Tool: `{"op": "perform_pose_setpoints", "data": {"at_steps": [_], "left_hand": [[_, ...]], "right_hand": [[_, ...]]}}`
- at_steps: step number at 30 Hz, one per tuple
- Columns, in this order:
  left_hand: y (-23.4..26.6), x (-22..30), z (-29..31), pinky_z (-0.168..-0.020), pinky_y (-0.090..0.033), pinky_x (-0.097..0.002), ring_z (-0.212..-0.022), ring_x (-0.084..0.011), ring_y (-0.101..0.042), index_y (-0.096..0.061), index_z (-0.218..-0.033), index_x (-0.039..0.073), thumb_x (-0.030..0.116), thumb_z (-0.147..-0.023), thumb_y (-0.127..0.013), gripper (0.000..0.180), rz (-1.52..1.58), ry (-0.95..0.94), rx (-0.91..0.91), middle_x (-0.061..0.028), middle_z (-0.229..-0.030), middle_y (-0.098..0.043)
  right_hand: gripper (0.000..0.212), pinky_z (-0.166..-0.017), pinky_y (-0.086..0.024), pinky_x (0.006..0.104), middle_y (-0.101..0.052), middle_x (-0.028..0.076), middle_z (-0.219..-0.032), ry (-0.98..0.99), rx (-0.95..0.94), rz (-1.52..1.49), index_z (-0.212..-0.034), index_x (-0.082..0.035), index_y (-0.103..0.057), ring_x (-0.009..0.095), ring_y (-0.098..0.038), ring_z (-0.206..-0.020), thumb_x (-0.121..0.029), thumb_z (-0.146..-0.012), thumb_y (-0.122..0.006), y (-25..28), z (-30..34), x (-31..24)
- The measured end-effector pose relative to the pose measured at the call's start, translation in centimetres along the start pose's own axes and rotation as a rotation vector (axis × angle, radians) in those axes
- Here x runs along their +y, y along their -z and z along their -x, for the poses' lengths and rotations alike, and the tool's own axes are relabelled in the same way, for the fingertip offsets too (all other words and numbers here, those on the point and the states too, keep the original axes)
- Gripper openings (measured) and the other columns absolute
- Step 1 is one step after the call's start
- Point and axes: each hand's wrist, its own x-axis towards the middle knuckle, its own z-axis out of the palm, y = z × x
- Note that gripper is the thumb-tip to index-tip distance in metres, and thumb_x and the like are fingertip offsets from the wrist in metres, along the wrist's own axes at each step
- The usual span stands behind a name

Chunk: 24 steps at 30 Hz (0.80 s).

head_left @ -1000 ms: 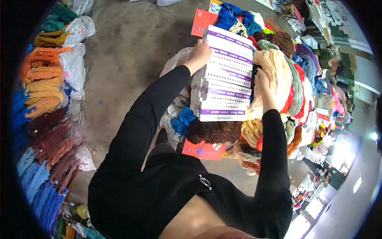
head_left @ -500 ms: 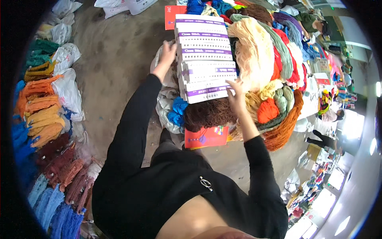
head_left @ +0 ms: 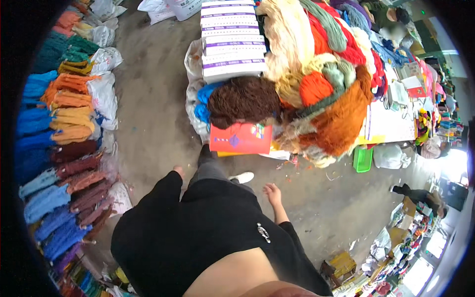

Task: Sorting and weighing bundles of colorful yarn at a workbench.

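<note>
My left hand (head_left: 178, 172) hangs low beside my leg, mostly hidden by the black sleeve; its fingers cannot be made out. To the right of my body my right hand (head_left: 272, 192) hangs over the floor with fingers loosely apart and nothing in them. Ahead of me, white boxes with purple bands (head_left: 232, 48) lie in rows on the yarn-covered table. A dark brown yarn bundle (head_left: 242, 101) sits in front of them, above a red box (head_left: 241, 138). To its right are an orange-red yarn ball (head_left: 315, 89) and a rust-coloured hank (head_left: 341, 123).
Hanks of coloured yarn (head_left: 74, 126) and white sacks (head_left: 103, 99) line the left side. A green basket (head_left: 362, 159) stands on the floor at the right, beside a white bag (head_left: 391, 157). Another person (head_left: 420, 196) is farther right, near a cardboard box (head_left: 341, 265).
Both hands have left the white boxes and dropped to my sides. The boxes and table now sit higher in view, and more floor shows in front of me.
</note>
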Motion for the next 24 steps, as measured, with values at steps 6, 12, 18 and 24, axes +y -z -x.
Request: {"op": "perform_pose_setpoints", "data": {"at_steps": [6, 12, 18, 24], "left_hand": [[-19.6, -3.8, -9.8, -0.060, -0.044, -0.0449, -0.079, -0.0284, -0.057, -0.059, -0.097, -0.003, 0.033, -0.087, -0.046, 0.040, -0.634, 0.353, 0.432, -0.0224, -0.090, -0.060], [-38.9, 1.6, -22.1, -0.056, -0.046, -0.0287, -0.064, -0.0115, -0.056, -0.058, -0.094, 0.009, 0.030, -0.091, -0.043, 0.027, -0.592, 0.367, 0.148, -0.0002, -0.075, -0.058], [-48.9, -1.8, -27.6, -0.059, -0.046, -0.0305, -0.066, -0.0133, -0.057, -0.059, -0.091, 0.008, 0.030, -0.090, -0.046, 0.025, -0.913, 0.402, -0.098, -0.0017, -0.077, -0.060], [-58.7, -6.6, -36.8, -0.073, -0.045, -0.0424, -0.079, -0.0355, -0.059, -0.062, -0.081, 0.001, 0.029, -0.080, -0.051, 0.030, -1.569, 0.061, -0.411, -0.0195, -0.079, -0.062]], "right_hand": [[0.014, -0.049, -0.048, 0.0248, -0.063, 0.010, -0.076, -0.512, 0.420, -0.510, -0.096, -0.002, -0.058, 0.018, -0.062, -0.061, -0.006, -0.085, -0.052, 15.0, 12.2, 15.6], [0.013, -0.047, -0.050, 0.0269, -0.064, 0.013, -0.080, -0.598, 0.755, -0.824, -0.097, -0.003, -0.055, 0.021, -0.063, -0.061, -0.010, -0.088, -0.049, 19.7, 19.9, 24.4], [0.018, -0.044, -0.048, 0.0268, -0.062, 0.011, -0.076, -0.589, 0.547, -0.816, -0.102, 0.000, -0.055, 0.019, -0.062, -0.059, -0.009, -0.086, -0.052, 21.1, 16.2, 26.3], [0.021, -0.045, -0.046, 0.0238, -0.064, 0.008, -0.079, -0.435, 0.422, -0.487, -0.104, 0.000, -0.056, 0.014, -0.061, -0.058, -0.010, -0.085, -0.054, 29.7, 9.3, 26.0]]}}
